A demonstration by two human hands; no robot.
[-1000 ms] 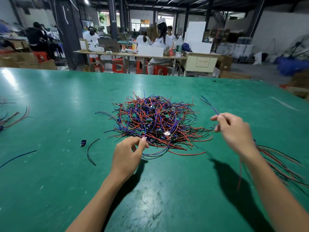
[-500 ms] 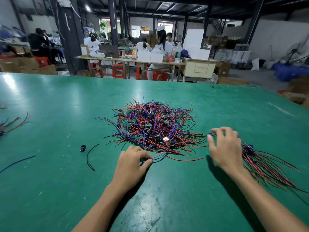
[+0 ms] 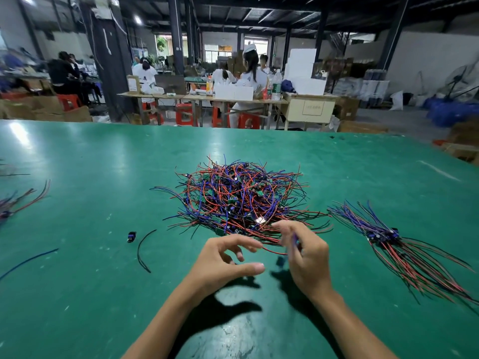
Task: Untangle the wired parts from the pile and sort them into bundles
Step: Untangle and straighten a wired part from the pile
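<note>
Tangled pile of red, blue, black wired parts point(image 3: 241, 200) mid green worktop point(image 3: 77, 294). Sorted bundle point(image 3: 383, 235) toward right edge. Right hand point(image 3: 303, 251) pinches blurred blue wire at pile's near side. Left hand point(image 3: 223, 263) beside it, fingers loosely curled, holding nothing.

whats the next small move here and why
Probably draw the right hand back toward the body to pull its pinched wire free of the pile: that red wire runs into the tangle, while the left hand hovers open.
</note>
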